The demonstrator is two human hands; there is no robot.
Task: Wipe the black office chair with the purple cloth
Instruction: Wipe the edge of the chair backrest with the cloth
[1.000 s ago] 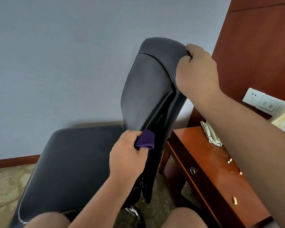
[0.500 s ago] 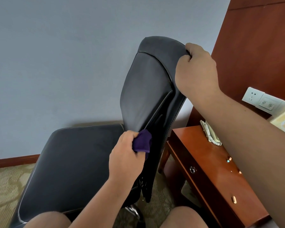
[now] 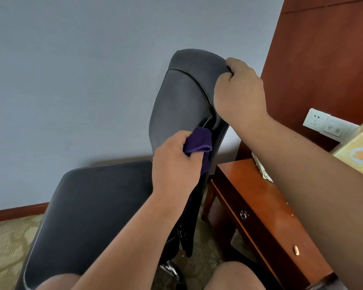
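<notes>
Two hands: left grips purple cloth, right clasps chair top (fingertips hidden).

Right hand: my right hand, at 1 o'clock in view, grips the top edge of the black office chair, fingers curled over the rim.
Left hand: my left hand, near the centre, holds the purple cloth bunched against the backrest's side edge.
Cloth tail: hangs under my palm toward 6 o'clock (hard to tell from the chair's dark edge).
Seat: the seat spreads toward 7 o'clock.
Side table: the wooden table stands at 4 o'clock, just beside the backrest, with a coiled cord on it.
Wall: a white socket plate at 3 o'clock.
Floor: patterned carpet at 8 o'clock.
</notes>
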